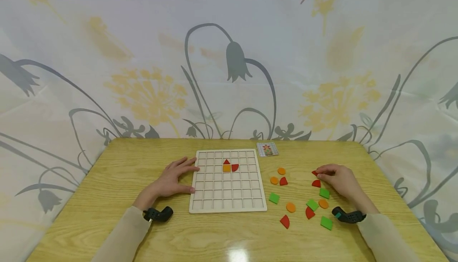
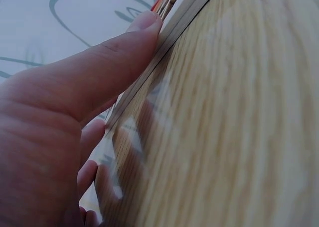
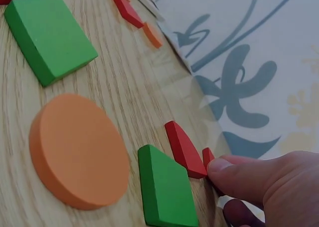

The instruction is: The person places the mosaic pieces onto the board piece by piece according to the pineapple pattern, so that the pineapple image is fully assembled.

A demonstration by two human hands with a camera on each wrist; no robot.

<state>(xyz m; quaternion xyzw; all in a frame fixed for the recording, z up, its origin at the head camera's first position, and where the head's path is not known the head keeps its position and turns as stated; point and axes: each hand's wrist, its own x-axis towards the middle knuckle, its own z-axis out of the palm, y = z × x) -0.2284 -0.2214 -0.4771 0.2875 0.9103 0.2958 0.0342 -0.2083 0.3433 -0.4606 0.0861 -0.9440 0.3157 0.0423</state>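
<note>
In the head view's centre-left, the left hand [image 1: 169, 180] lies spread wide, thumb and fingertips against the left rim of a pale gridded board [image 1: 211, 195]. At right, the right hand [image 1: 340, 179] pinches a small red piece [image 1: 314, 172]. Only the left wrist view bares the board's side wall; the right's upper left shows a smooth, thick green square [image 3: 52, 37] on wood-grained table [image 3: 112, 82].

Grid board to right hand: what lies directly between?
Head view: two orange discs and a red quarter-circle near the board, then bare table up to the red pieces at the right hand.
</note>
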